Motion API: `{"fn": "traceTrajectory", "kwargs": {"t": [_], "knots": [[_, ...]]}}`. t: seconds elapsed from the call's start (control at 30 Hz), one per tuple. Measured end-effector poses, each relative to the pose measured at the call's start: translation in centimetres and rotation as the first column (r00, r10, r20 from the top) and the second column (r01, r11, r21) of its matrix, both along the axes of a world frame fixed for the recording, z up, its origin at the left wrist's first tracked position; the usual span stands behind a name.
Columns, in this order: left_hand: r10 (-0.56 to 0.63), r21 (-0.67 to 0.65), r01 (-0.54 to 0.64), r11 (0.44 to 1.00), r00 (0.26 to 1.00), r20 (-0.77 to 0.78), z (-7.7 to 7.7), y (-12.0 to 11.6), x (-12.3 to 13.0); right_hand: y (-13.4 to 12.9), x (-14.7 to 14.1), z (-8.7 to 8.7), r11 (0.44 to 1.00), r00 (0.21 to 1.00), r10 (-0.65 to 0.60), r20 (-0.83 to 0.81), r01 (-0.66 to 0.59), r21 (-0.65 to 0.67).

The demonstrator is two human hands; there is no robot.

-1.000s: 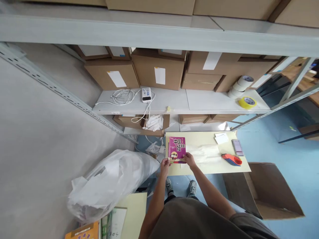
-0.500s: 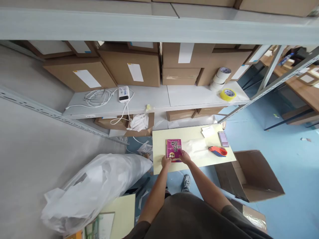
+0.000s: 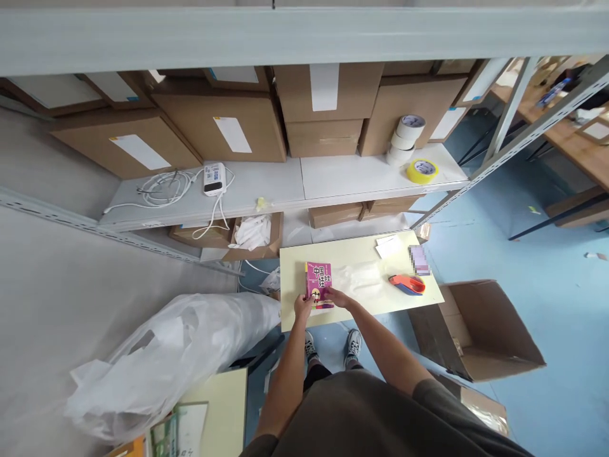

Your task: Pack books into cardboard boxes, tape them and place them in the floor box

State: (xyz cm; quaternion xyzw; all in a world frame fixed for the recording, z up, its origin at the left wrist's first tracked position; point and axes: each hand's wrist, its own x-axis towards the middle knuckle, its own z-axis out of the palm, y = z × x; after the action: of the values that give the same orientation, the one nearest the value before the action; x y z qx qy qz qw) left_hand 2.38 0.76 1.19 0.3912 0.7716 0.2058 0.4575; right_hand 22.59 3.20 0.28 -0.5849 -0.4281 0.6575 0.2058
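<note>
A purple book (image 3: pixel 318 274) with large Chinese characters on its cover is on the pale yellow table (image 3: pixel 294 279). My left hand (image 3: pixel 303 306) grips its lower left corner, thumb on the cover. At the lower right of the cover is my right hand (image 3: pixel 339 298), its fingers closed over that edge. White translucent plastic packaging (image 3: pixel 360 277) lies flat just right of the book. Farther right is a red and blue tape dispenser (image 3: pixel 407 284), with a blurred purple item (image 3: pixel 419 260) and white paper slips (image 3: pixel 388 246) behind it.
Behind the table stands a metal shelf (image 3: pixel 333 181) with cardboard boxes (image 3: pixel 228 124), tape rolls (image 3: pixel 422 170), a white power strip (image 3: pixel 214 179) and cables. A large white plastic sack (image 3: pixel 181 355) bulges at left. An open carton (image 3: pixel 495 324) sits on the floor at right.
The head view has shifted, so the scene sits farther left. My right hand has slid from the book's right edge further onto its lower cover. Both hands still hold the book.
</note>
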Motion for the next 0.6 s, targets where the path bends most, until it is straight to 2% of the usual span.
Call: {"fn": "traceTrajectory", "kwargs": {"t": [0.1,0.17,0.23,0.27,0.37,0.43,0.53,0.6], "knots": [[-0.033,0.1,0.044,0.994,0.993,-0.11,2.4,-0.7,1.5,0.9,-0.5,1.4,0.997,0.99,-0.03,-0.134,0.02,-0.077],[-0.105,0.123,0.126,0.984,0.981,-0.165,3.7,-1.2,3.4,1.2,-0.9,2.1,0.993,0.98,-0.107,-0.17,0.095,-0.076],[-0.202,0.134,0.228,0.964,0.962,-0.182,4.6,-1.8,5.7,1.1,-0.8,2.4,0.983,0.978,-0.185,-0.094,0.183,-0.021],[-0.264,0.151,0.291,0.945,0.949,-0.175,4.7,-2.0,6.8,1.0,-0.4,2.4,0.976,0.976,-0.216,0.007,0.216,0.024],[-0.408,0.247,0.427,0.87,0.904,-0.126,4.1,-2.4,9.5,0.4,2.0,1.9,0.963,0.901,-0.267,0.342,0.24,0.12],[-0.408,0.265,0.422,0.867,0.907,-0.108,3.1,-2.4,10.7,0.0,4.3,1.3,0.966,0.865,-0.258,0.43,0.233,0.11],[-0.442,0.124,0.453,0.883,0.89,-0.107,1.5,-2.4,11.8,-0.3,7.5,0.6,0.969,0.85,-0.246,0.465,0.233,0.087],[-0.527,0.009,0.531,0.847,0.843,-0.114,0.8,-2.6,12.6,-0.4,9.1,0.4,0.966,0.827,-0.257,0.499,0.24,0.1]]}}
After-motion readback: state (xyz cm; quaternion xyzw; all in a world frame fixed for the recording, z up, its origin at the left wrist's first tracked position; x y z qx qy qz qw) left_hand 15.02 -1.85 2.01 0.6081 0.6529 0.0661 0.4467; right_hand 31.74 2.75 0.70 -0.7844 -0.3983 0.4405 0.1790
